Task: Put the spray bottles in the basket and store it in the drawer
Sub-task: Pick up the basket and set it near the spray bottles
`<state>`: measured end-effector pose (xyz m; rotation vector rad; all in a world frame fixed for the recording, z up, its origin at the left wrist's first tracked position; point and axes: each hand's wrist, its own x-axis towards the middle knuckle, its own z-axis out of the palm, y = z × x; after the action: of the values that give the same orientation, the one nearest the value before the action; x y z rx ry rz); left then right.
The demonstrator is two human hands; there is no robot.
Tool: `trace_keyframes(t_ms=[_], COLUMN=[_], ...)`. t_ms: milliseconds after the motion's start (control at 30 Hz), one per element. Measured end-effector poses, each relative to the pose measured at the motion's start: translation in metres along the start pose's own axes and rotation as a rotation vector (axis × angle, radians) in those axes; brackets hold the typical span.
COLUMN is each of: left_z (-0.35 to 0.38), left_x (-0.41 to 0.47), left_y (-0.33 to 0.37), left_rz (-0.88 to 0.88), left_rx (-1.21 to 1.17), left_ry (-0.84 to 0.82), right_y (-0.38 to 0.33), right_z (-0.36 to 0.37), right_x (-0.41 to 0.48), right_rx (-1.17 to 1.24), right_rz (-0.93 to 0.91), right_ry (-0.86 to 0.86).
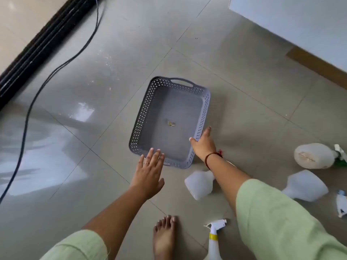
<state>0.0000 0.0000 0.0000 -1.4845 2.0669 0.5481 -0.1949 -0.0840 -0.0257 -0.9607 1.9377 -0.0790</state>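
Observation:
A grey perforated basket (144, 111) lies on the tiled floor, holding only a small scrap. My right hand (203, 144) grips its near right rim, thumb inside. Fingers spread, my left hand (149, 170) hovers flat at the near left corner, touching or almost touching the rim. Several white spray bottles lie on the floor to the right: one (199, 183) partly under my right forearm, one with a green trigger (315, 155), one (305, 185) near the right edge, and an upright one with a yellow band (214, 239) at the bottom.
A black cable (28, 117) runs across the floor on the left beside a dark door track (37, 47). White furniture with a wooden base (300, 59) stands at the back right. My bare foot (165, 235) is planted near the bottom centre.

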Motion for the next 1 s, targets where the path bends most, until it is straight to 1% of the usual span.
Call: trace_keyframes(t_ms=[67, 133, 200, 267, 467, 567, 600, 700, 767, 833, 1000], left_z=[0.008, 0.017, 0.015, 0.009, -0.026, -0.052, -0.062, -0.091, -0.106, -0.119, -0.123], left_x=[0.006, 0.009, 0.009, 0.003, -0.037, -0.059, -0.067, -0.092, -0.109, -0.132, -0.183], left_y=[-0.005, -0.012, -0.018, -0.018, 0.019, 0.049, 0.062, 0.107, 0.134, 0.161, 0.208], left_rz=[-0.005, 0.013, -0.015, -0.114, -0.523, -0.709, -0.719, -0.611, -0.593, -0.611, -0.584], left_rx=[-0.016, 0.019, 0.021, -0.037, -0.53, -0.812, -0.897, -1.121, -1.241, -1.318, -1.405], left_ry=[0.014, 0.024, 0.029, 0.046, 0.248, 0.276, 0.28, 0.286, 0.254, 0.212, 0.221], right_y=[0.0, 0.003, 0.008, 0.013, 0.04, 0.063, 0.072, 0.098, 0.114, 0.132, 0.181], right_z=[0.014, 0.025, 0.03, 0.026, -0.02, -0.049, -0.061, -0.092, -0.111, -0.131, -0.17], right_x=[0.015, 0.025, 0.027, 0.022, -0.039, -0.087, -0.107, -0.164, -0.2, -0.234, -0.308], right_rx=[0.072, 0.096, 0.099, 0.122, 0.299, 0.393, 0.415, 0.486, 0.513, 0.527, 0.574], right_rz=[0.102, 0.146, 0.128, 0.1, 0.112, 0.14, 0.154, 0.208, 0.23, 0.227, 0.207], right_ry=[0.005, 0.002, 0.017, 0.038, 0.089, 0.112, 0.12, 0.126, 0.138, 0.167, 0.217])
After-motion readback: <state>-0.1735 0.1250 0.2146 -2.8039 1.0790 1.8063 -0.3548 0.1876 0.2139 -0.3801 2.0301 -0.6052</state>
